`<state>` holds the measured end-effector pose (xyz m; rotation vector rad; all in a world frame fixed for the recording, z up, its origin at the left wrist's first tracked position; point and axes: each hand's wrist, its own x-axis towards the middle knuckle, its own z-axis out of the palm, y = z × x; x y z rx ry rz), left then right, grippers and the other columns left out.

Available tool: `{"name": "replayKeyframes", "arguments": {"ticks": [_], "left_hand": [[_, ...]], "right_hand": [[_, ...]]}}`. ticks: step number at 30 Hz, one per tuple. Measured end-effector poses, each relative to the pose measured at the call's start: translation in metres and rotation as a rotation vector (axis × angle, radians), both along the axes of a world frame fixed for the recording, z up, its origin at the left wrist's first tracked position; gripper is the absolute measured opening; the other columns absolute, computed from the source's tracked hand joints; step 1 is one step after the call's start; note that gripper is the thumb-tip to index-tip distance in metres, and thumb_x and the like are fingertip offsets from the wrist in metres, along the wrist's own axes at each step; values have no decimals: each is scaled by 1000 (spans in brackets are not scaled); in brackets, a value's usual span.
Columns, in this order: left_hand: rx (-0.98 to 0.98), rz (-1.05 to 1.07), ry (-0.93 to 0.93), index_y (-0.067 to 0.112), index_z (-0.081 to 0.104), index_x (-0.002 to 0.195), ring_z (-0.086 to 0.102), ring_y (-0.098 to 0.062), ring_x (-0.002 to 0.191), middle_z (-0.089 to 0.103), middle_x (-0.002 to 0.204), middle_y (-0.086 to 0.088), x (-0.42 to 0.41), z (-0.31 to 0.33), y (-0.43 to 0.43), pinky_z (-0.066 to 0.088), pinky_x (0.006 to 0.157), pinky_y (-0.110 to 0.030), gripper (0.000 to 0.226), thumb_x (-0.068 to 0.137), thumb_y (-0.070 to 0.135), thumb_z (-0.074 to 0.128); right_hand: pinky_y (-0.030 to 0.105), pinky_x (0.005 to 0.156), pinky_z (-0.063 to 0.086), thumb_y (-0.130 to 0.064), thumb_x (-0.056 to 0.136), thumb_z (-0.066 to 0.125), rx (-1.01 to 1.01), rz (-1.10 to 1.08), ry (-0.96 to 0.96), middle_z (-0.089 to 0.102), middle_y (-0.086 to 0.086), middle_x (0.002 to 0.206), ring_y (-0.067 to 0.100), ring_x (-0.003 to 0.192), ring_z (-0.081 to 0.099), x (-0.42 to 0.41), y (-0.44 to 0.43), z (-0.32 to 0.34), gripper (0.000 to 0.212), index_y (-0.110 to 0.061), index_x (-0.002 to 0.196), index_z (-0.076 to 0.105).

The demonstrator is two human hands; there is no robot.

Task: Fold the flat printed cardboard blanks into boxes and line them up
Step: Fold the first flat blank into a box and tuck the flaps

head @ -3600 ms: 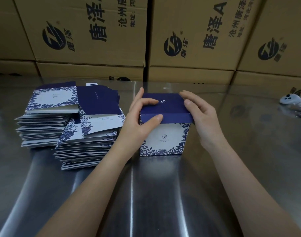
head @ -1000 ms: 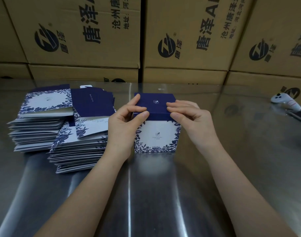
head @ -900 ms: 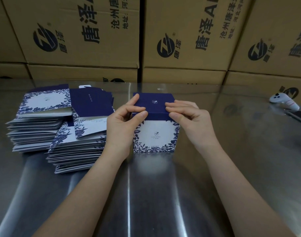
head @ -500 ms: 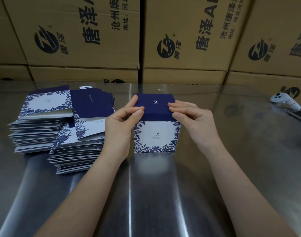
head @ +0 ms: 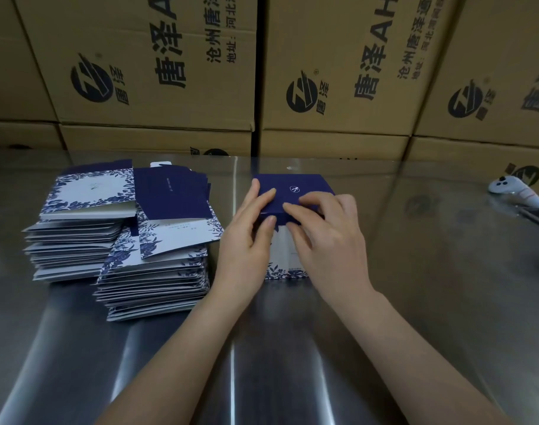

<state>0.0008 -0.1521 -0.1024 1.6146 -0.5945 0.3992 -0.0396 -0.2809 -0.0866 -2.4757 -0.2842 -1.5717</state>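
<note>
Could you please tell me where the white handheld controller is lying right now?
In the head view the white controller lies at the far right of the metal table, near the brown cartons, well to the right of the box.

Surface: steel table [head: 415,302], brushed and reflective, with bright streaks running toward the near edge.

Reference: folded box [head: 292,187]. It stands upright on the table near the middle, navy lid on top, white front with a blue floral border at its base.

Left of the box, just beside it: stack of flat blanks [head: 158,283]. The edges are fanned and uneven, and the top sheets are skewed, showing a navy panel and a white floral one.

Further left, and slightly behind that stack: second stack of flat blanks [head: 78,240], white floral panel uppermost. The two stacks touch or overlap at their inner edge.

Well to the right of the box, toward the far side: white controller [head: 513,190], lying on its side. Just beyond it at the frame edge is a dark flat object [head: 538,217], which I could not identify.
</note>
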Motion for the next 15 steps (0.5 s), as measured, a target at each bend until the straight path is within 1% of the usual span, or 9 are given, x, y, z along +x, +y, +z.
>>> {"name": "replayKeyframes", "arguments": {"ticks": [2, 4, 5, 7, 8, 10, 12, 14, 15], "left_hand": [[13, 6, 16, 28, 43, 142, 26, 8, 141, 26, 157, 13, 0, -2, -2, 34, 115, -31, 49, 100, 5, 50], [44, 50, 1, 22, 40, 146, 26, -4, 145, 26, 158, 6, -1, -3, -4, 32, 118, -39, 53, 98, 2, 50], [71, 81, -15, 18, 42, 145, 30, -9, 144, 30, 157, 2, -2, -4, -5, 33, 117, -41, 52, 97, 0, 50], [133, 138, -52, 14, 49, 139, 41, -15, 138, 41, 149, -1, -4, -6, -7, 37, 113, -42, 47, 95, -2, 51], [156, 152, -68, 13, 54, 134, 46, -15, 132, 49, 142, -2, -5, -6, -8, 40, 110, -40, 43, 94, -3, 51], [195, 158, -106, 10, 65, 118, 57, -14, 116, 62, 123, -1, -6, -5, -8, 45, 101, -32, 34, 91, -5, 52], [244, 131, -140, 10, 71, 105, 61, -14, 101, 68, 109, 0, -9, -4, -9, 47, 90, -26, 28, 88, -3, 52], [314, 65, -134, 12, 72, 99, 62, -13, 97, 69, 104, 3, -13, -4, -11, 48, 87, -30, 28, 86, 9, 48], [354, 33, -124, 14, 72, 98, 62, -14, 96, 69, 104, 4, -16, -5, -12, 49, 86, -32, 29, 85, 13, 46]], "right_hand": [[35, 73, 48, -6, 84, 73, -19, -35, -16, 67, 10, 95, 31, 86, 56, 1, -3, 2, 17, -6, 100, 75], [37, 67, 42, -9, 81, 75, -59, -106, -16, 67, 7, 90, 31, 81, 57, 4, -8, 4, 16, -9, 97, 76], [37, 66, 37, -10, 80, 77, -72, -155, -9, 68, 6, 88, 31, 80, 56, 7, -11, 5, 16, -11, 96, 77], [35, 65, 31, -12, 78, 77, -84, -260, 11, 68, 4, 86, 31, 78, 55, 12, -21, 9, 15, -13, 94, 77], [36, 65, 31, -12, 78, 77, -85, -303, 28, 68, 4, 86, 32, 77, 55, 16, -27, 10, 15, -13, 93, 77], [38, 66, 35, -10, 80, 74, -71, -353, 87, 70, 8, 88, 34, 79, 55, 26, -43, 15, 16, -10, 96, 77], [43, 69, 40, -9, 86, 68, -17, -352, 197, 69, 14, 96, 38, 85, 55, 38, -59, 20, 20, -6, 104, 75], [44, 75, 43, -9, 92, 60, 71, -345, 315, 64, 16, 109, 39, 98, 55, 53, -75, 24, 26, -6, 115, 71], [42, 76, 43, -10, 94, 57, 106, -353, 350, 61, 16, 115, 38, 103, 55, 61, -83, 26, 28, -6, 120, 68]]}}
